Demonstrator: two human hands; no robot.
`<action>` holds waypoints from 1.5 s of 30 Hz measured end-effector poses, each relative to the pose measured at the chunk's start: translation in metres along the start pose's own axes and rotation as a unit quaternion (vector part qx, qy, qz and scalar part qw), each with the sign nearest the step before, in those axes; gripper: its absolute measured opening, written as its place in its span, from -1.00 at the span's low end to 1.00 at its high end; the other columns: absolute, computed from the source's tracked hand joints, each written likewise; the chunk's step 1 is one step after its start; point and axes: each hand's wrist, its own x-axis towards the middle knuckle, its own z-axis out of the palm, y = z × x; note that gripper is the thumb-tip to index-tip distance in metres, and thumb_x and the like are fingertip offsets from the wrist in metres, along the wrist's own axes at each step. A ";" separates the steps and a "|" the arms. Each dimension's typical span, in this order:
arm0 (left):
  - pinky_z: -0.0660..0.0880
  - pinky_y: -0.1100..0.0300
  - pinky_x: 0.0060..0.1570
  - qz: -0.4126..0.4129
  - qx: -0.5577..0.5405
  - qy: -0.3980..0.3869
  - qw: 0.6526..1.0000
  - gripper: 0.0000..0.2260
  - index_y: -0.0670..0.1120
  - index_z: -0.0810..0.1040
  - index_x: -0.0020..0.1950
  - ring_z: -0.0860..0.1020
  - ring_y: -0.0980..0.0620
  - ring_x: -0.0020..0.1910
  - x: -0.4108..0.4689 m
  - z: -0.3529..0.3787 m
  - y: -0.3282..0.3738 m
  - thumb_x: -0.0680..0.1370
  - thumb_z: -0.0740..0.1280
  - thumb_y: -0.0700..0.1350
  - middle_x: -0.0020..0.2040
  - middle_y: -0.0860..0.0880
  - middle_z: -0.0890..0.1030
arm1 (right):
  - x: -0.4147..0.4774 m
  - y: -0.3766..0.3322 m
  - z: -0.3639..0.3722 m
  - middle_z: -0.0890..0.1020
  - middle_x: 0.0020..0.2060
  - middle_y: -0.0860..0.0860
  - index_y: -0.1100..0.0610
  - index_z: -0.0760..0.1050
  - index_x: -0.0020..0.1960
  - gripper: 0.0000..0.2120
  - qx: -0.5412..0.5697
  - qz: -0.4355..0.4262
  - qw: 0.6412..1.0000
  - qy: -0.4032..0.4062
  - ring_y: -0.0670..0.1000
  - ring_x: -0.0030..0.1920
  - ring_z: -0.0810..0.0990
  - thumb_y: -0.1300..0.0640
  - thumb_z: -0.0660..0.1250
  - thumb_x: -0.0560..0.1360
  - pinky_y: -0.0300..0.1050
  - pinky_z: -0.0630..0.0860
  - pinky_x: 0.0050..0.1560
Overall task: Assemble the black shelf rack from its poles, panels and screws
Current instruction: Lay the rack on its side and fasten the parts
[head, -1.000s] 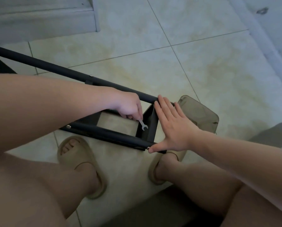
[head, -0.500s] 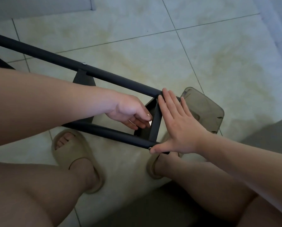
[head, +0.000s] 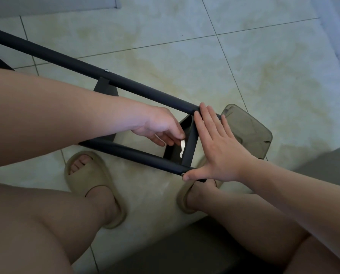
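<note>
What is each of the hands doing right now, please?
Left hand: closed, pinching a small wrench.
Right hand: open, pressed flat against the end of the black rack.

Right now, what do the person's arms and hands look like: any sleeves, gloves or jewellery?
The left forearm and right forearm are bare up to the frame edge, with no sleeves showing. The left hand and right hand wear no gloves, and no ring, watch or bracelet is visible.
</note>
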 end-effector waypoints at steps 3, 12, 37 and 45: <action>0.54 0.15 -0.03 -0.004 0.012 -0.005 1.000 -0.95 -0.07 0.64 -0.02 0.62 0.06 -0.16 -0.001 0.003 0.000 0.60 0.37 -0.16 -0.16 0.00 0.71 | 0.000 0.000 0.000 -0.46 0.57 0.09 0.20 -0.40 0.61 0.43 0.001 0.000 1.000 0.003 0.07 0.56 -0.49 -0.74 0.02 0.15 0.08 -0.40 0.55; 0.53 0.11 0.04 -0.013 0.026 -0.019 0.999 -0.94 -0.06 0.61 -0.02 0.63 0.05 -0.14 -0.003 0.002 0.006 0.61 0.34 -0.16 -0.16 0.00 0.73 | 0.001 -0.002 -0.001 -0.44 0.57 0.13 0.22 -0.39 0.61 0.42 -0.015 -0.001 1.000 0.007 0.09 0.57 -0.48 -0.74 0.00 0.17 0.09 -0.40 0.56; 0.52 0.16 -0.03 0.000 0.022 0.005 1.000 -0.92 -0.07 0.60 -0.05 0.61 0.04 -0.15 -0.009 0.004 0.005 0.62 0.33 -0.18 -0.17 -0.02 0.72 | 0.002 -0.003 -0.002 -0.45 0.56 0.14 0.23 -0.39 0.61 0.42 -0.010 -0.003 1.000 0.005 0.10 0.57 -0.48 -0.73 0.00 0.17 0.09 -0.37 0.58; 0.51 0.16 -0.05 0.002 0.023 0.020 1.000 -0.89 -0.06 0.58 -0.09 0.61 0.04 -0.16 -0.011 0.004 0.005 0.61 0.33 -0.19 -0.17 -0.02 0.72 | 0.003 -0.003 -0.001 -0.46 0.56 0.14 0.22 -0.40 0.61 0.42 -0.007 -0.006 1.000 0.004 0.11 0.57 -0.48 -0.73 0.00 0.16 0.11 -0.36 0.58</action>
